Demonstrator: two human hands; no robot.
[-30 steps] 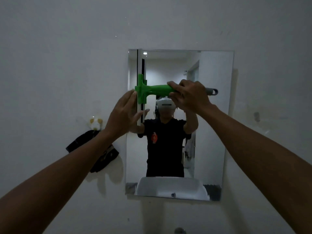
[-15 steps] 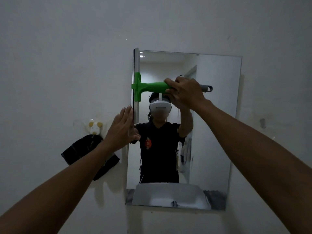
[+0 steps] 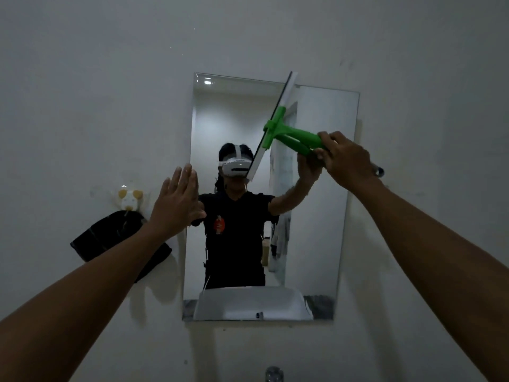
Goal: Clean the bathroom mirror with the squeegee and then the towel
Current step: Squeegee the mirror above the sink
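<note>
A mirror hangs on a plain white wall. The right hand grips the green squeegee, tilted against the glass. The left hand, fingers spread flat, rests at the mirror's left edge beside a dark cloth.

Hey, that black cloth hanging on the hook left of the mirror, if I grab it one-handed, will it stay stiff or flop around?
The black cloth droops in soft folds below the animal-shaped hook, so it will probably flop and bunch in your hand. It looks thin, so likely light. It seems merely draped there, so it should lift off easily, though the left hand hides part of it.
</note>
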